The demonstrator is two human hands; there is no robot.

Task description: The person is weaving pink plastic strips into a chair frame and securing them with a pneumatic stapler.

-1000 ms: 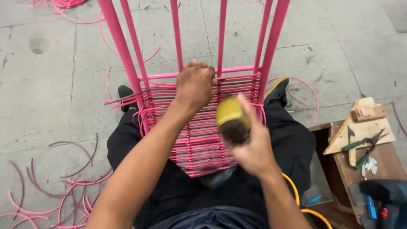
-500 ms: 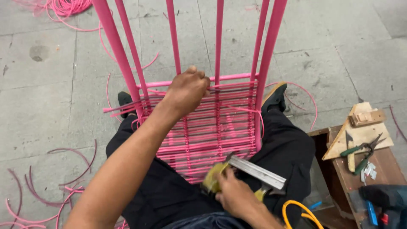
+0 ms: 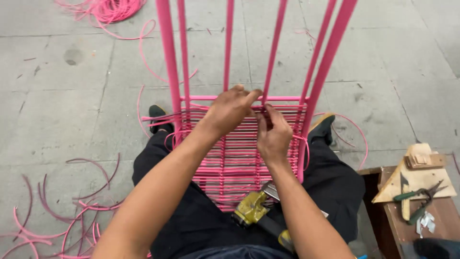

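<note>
A pink metal frame (image 3: pixel 168 72) with upright bars leans between my knees, its lower part woven with rows of pink cord (image 3: pixel 235 163). My left hand (image 3: pixel 230 109) rests on the top rows, fingers pinching cord by a middle bar. My right hand (image 3: pixel 274 133) is just beside it, fingers closed on the same cord strands. A yellow-green stapler-like hand tool (image 3: pixel 253 209) lies on my lap below the weave, held by neither hand.
Cut pink cord scraps (image 3: pixel 57 216) lie on the concrete floor at lower left, and a cord coil (image 3: pixel 115 9) at the top. A wooden stool (image 3: pixel 412 211) at right carries pliers (image 3: pixel 417 196), wood blocks and small bits.
My right hand has put the yellow-green tool down on my lap and moved up to the top rows next to my left hand. The view has shifted slightly.
</note>
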